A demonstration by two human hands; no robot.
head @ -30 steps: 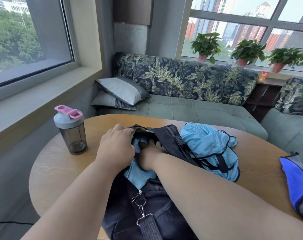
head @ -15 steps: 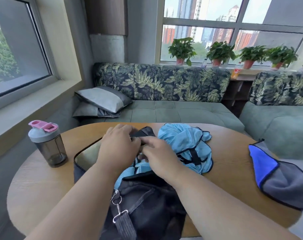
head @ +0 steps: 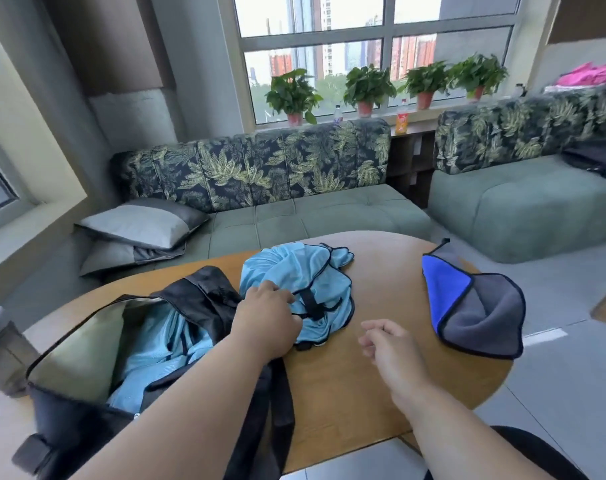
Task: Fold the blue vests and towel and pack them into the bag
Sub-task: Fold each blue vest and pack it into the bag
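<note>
A black bag [head: 204, 299] lies open on the left of the round wooden table [head: 346, 393], with a light blue vest [head: 156, 344] inside it. A second light blue vest [head: 294, 271], crumpled and edged in black, sits at the table's middle. My left hand [head: 266, 320] grips its near edge beside the bag's opening. My right hand [head: 388, 344] hovers just above the bare tabletop with loosely curled fingers, holding nothing. A blue and grey towel [head: 474, 303] lies half folded at the table's right edge.
A grey shaker bottle with a pink lid [head: 0, 344] stands at the far left. A green sofa [head: 312, 216] with leaf-print backs wraps behind the table, two grey cushions [head: 138, 230] on it. Potted plants [head: 367, 84] line the windowsill.
Both hands have left the bag's opening. My left hand moved right onto the crumpled vest and took hold of it; my right hand pulled back over the table. The view swung right.
</note>
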